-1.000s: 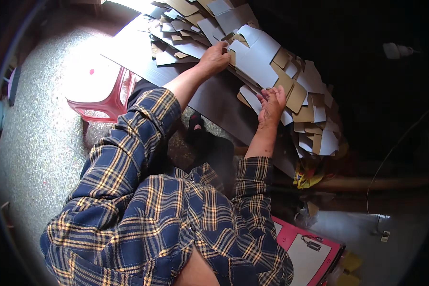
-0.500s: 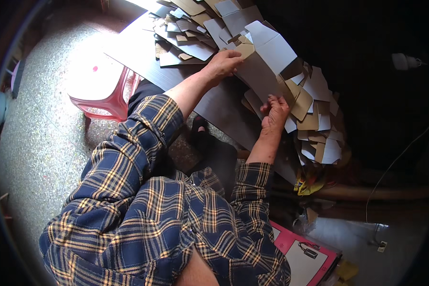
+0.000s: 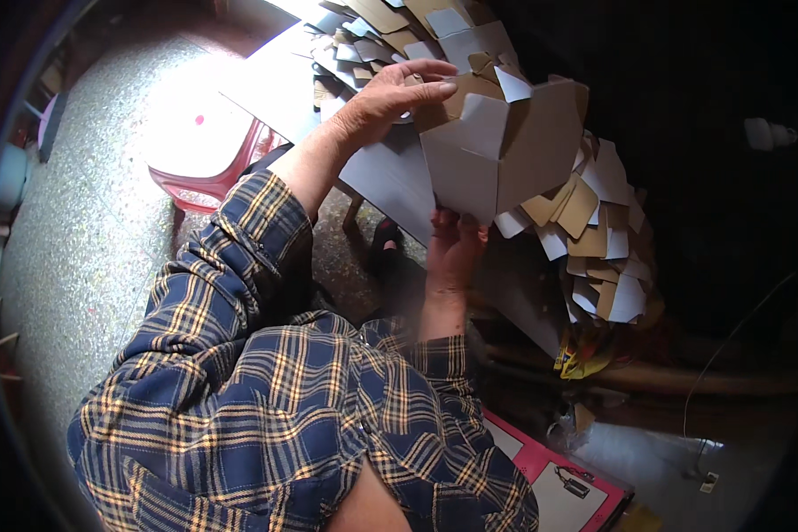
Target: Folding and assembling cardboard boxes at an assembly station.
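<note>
A small cardboard box (image 3: 463, 168), opened out with its flaps standing up, is held over the near edge of the table. My right hand (image 3: 455, 253) is under it, its fingertips closed on the lower edge; part of those fingers is hidden behind the box, and the hand is slightly blurred. At the upper left corner is my left hand (image 3: 388, 99), thumb and fingers stretched out and apart beside the raised flaps. Behind the box spreads a pile of flat, overlapping cartons (image 3: 598, 230), white on one face and brown on the other.
More flattened cartons (image 3: 363, 44) cover the far part of the grey table (image 3: 386, 173). To the left a red plastic stool (image 3: 208, 184) stands on the speckled floor. A pink-framed board (image 3: 532, 465) lies near my right side, with a yellow bag (image 3: 583, 356) beyond it.
The carton has gone from flattened to an opened box shape. My right hand moved left and down to its lower edge; my left hand shifted up and left, its fingers spreading.
</note>
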`<state>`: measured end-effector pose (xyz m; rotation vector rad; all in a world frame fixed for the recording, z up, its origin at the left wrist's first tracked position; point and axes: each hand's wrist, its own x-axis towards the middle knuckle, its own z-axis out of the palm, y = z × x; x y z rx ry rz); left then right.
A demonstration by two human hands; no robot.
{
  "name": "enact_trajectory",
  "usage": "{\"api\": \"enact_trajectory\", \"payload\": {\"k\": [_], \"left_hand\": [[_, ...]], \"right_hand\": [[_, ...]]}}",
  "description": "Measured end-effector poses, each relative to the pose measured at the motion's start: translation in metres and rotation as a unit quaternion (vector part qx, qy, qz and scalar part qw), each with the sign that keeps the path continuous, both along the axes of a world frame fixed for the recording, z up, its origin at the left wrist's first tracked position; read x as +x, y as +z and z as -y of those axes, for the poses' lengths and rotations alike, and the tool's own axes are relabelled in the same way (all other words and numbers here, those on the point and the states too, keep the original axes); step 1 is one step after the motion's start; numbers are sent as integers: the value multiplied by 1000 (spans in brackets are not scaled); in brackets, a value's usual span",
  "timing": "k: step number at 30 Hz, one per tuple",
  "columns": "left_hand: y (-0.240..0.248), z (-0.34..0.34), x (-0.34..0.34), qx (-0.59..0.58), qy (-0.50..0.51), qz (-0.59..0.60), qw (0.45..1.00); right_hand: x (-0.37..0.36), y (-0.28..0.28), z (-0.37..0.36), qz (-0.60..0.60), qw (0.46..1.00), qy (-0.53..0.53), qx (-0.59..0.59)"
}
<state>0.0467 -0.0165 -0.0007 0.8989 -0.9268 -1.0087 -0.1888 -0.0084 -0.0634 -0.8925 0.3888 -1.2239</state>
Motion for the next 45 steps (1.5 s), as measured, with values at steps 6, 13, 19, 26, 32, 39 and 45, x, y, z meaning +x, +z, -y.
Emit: {"api": "enact_trajectory", "payload": {"k": [6,13,19,26,32,39,45], "left_hand": [[-2,-24,2,-93,-116,-101,984],[-3,-16,-12,-82,-87,-34,992],[5,-25,-16,-99,5,53,994],[11,-29,-26,-116,40,161,979],[15,-28,-35,-134,-28,147,980],[18,-28,-33,-133,-81,33,987],[13,-35,-19,-167,-222,-42,960]], "right_hand": [[25,-9,-15,63,992,74,78],[1,-19,-2,-155,980,11,128],[-19,9,6,-242,928,-280,-29],[10,136,-43,-488,703,-287,-430],[23,144,-25,-551,661,-221,-459],[5,133,-22,-474,755,-213,-399],[-9,129,-17,-404,817,-115,-395]]}}
